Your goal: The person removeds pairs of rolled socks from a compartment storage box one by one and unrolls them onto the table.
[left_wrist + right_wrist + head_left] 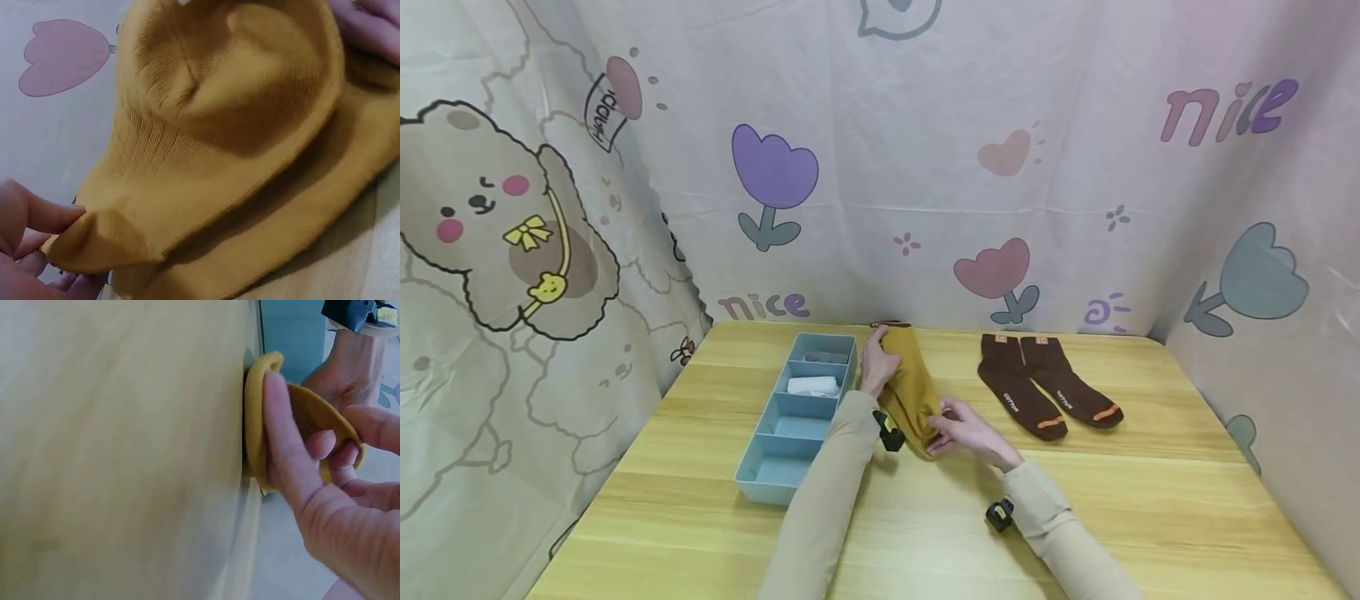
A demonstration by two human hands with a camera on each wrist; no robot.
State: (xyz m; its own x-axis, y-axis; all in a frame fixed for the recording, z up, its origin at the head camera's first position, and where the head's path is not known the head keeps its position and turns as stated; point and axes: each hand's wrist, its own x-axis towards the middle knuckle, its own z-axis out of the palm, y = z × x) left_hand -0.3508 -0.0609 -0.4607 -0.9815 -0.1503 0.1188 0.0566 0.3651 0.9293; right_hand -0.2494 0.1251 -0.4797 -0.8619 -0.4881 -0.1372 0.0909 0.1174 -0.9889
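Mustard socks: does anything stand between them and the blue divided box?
Yes: the left hand, gripping the mustard socks, with its sleeve and wrist camera. The sleeve hides part of the blue divided box; nothing else visible stands between.

Arms (827,487) extended forward, left fingers (876,343) gripping; right fingers (943,424) pinching

The head view is bright, the left wrist's dimmer, the right wrist's tabletop (125,450) blurred.

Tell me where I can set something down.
Bare tabletop lies left of the blue organizer, and right of the right sleeve, nearer than the brown socks. It's crowded right of the organizer, where the left hand and right hand hold the mustard fabric.
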